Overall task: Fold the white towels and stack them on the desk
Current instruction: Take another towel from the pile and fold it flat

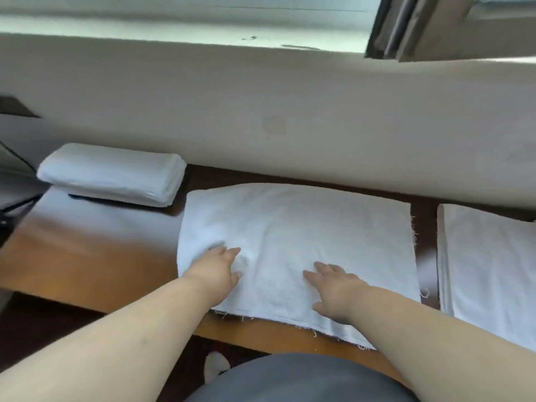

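A: Towels first, from the left edge of the frame — what's there?

B: Folded stack [111, 174] of white towels at centre left, lying on the desk [87, 256] close to the pale wall [261, 111].

A: And in the middle?

B: Wide white towel [304, 233] spread flat on the desk, frayed threads along its right and near edges. Its near corner hangs slightly past the desk's front edge.

A: Hands?

B: Both lie on that towel. The left hand [216, 269] rests palm down on its lower left part, fingers straight and slightly apart, the cloth a little rumpled just beyond them. The right hand [338, 287] is just to the right of it, also flat, fingers spread and pressing the cloth. Neither one pinches anything.

A: Further right?

B: Another white towel pile [490, 271] at the right edge of the frame, lying flat, apart from the middle towel with a strip of dark wood between them.

A: Top of the frame?

B: Window ledge [174, 30], blurred, and a brown curtain [406, 24] at upper right
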Motion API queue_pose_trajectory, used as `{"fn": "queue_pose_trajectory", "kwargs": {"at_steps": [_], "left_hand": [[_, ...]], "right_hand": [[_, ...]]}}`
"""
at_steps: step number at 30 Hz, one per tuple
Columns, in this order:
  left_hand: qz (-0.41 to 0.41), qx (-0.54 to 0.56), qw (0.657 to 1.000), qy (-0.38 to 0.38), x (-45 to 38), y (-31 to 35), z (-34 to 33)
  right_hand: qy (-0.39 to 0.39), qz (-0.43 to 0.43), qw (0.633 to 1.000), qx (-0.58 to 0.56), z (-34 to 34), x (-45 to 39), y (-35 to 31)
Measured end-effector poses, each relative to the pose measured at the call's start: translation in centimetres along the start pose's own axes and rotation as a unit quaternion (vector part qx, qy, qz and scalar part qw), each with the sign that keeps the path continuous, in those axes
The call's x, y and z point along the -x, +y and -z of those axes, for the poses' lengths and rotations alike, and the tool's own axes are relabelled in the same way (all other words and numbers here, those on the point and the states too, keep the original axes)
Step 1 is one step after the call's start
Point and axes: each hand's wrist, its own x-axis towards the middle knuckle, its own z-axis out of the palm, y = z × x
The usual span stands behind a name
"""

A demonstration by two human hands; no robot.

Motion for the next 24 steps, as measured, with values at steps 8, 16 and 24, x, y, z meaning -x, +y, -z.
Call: {"fn": "queue_pose_trajectory", "kwargs": {"at_steps": [8, 16, 24], "left_hand": [[-0.057, 0.047, 0.997, 0.031, 2.8, -9.6, -0.4], [0.044, 0.243, 0.967, 0.064, 0.9, -14.9, 0.7], [0.149, 0.509, 0.847, 0.036, -5.8, -13.6, 0.6]], "right_hand": [[-0.082, -0.101, 0.990, 0.061, 2.4, -1.9, -4.0], [0.104, -0.074, 0.991, -0.037, 13.0, -9.4, -16.1], [0.153, 0.052, 0.985, -0.057, 20.2, -20.4, -22.9]]}}
